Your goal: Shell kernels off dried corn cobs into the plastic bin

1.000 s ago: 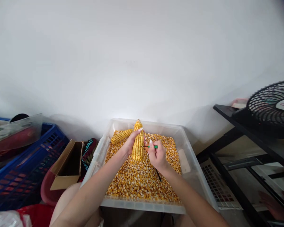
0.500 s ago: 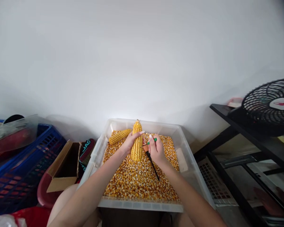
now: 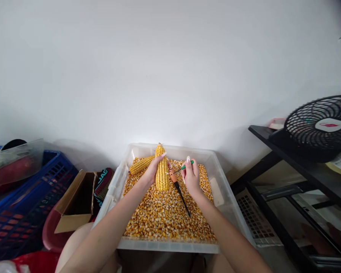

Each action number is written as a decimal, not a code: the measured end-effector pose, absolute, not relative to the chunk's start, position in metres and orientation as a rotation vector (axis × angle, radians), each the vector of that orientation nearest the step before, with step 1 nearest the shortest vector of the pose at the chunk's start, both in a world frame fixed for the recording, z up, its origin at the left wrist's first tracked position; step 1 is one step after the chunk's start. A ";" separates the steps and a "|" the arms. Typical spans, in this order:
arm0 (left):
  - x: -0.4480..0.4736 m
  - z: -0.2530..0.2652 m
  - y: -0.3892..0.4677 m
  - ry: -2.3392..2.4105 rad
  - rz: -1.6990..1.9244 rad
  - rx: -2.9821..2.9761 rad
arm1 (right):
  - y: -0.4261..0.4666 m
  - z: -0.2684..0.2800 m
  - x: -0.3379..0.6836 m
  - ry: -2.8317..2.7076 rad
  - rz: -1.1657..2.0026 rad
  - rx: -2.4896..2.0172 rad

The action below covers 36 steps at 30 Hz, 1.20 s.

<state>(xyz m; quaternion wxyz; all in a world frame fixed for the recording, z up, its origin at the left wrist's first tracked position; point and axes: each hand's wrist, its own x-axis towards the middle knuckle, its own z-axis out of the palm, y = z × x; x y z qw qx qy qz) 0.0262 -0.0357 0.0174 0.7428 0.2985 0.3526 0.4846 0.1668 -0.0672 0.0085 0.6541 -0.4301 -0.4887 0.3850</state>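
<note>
My left hand is closed around an ear of corn, held upright with full rows of yellow kernels. In my right hand is a small green-handled screwdriver, pinched in the fingers, its thin metal shaft pointing left toward the ear's right side. Whether the tip touches the kernels is too small to tell. A second ear lies behind my left hand on loose corn kernels. Between my hands, a larger screwdriver with an orange handle and black shaft rests on the kernels.
The kernels fill the bottom of a translucent plastic bin against a white wall. To the left are a cardboard box, a red basin and a blue crate. A black fan stands on a dark shelf at right.
My right hand has drawn slightly right, away from the ear, baring more of the green screwdriver and its shaft. The ear in my left hand appears a little further left.
</note>
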 end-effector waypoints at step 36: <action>0.027 0.018 -0.037 0.763 1.106 0.620 | -0.081 -0.014 0.165 -1.424 0.535 -0.977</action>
